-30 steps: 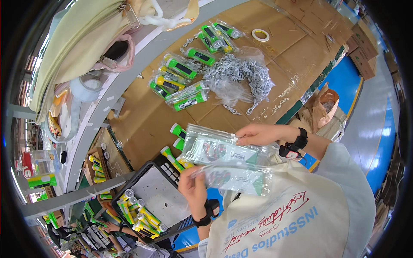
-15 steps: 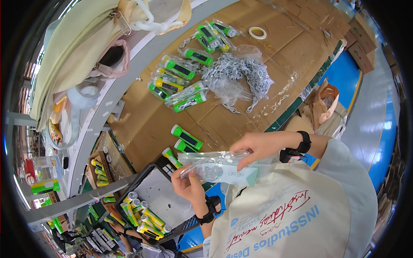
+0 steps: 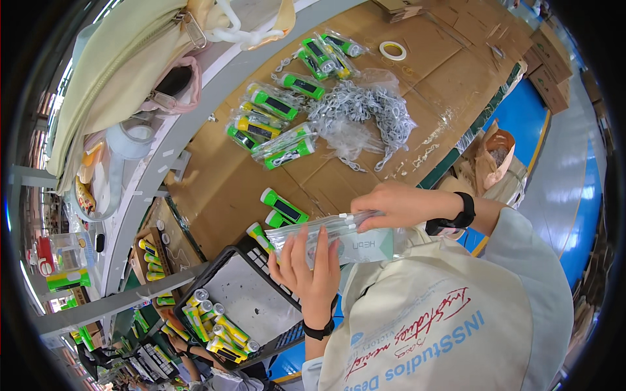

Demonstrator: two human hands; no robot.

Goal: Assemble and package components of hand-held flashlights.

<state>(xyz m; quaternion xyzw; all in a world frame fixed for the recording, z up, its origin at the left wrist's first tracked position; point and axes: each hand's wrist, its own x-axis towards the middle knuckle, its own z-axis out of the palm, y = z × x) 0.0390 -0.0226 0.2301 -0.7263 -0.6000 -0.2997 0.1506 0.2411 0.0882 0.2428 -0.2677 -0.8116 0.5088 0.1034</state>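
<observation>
Both hands hold 1 clear bag [image 3: 339, 236] flat in front of the chest, above the near edge of the table [image 3: 215, 189]. The left hand [image 3: 312, 270] presses its open fingers against the bag's underside and left end; the right hand [image 3: 391, 205] pinches the bag's top edge at the right. Each wrist wears a black band.

The table is covered in brown cardboard sheets, taped at the seams. On it, just beyond the bag, lie 2 loose green torches [image 3: 282, 207], 1 partly hidden by the bag. Farther out sits a cluster of bagged torches [image 3: 274, 124], green and yellow, spread in a loose arc. Beside them to the right is a heap of metal chain [image 3: 365, 114] on crumpled clear plastic. A tape roll [image 3: 392, 50] lies near the far edge.

Below the left hand, a black crate [image 3: 241, 306] holds a grey sheet and a row of torches along its lower side. A grey rail [image 3: 176, 130] runs along the table's left side, with cloth bags [image 3: 130, 72] hanging above it. A brown paper bag [image 3: 492, 156] stands right of the table, over a blue floor [image 3: 521, 117]. Stacked cartons [image 3: 554, 72] line the far right.
</observation>
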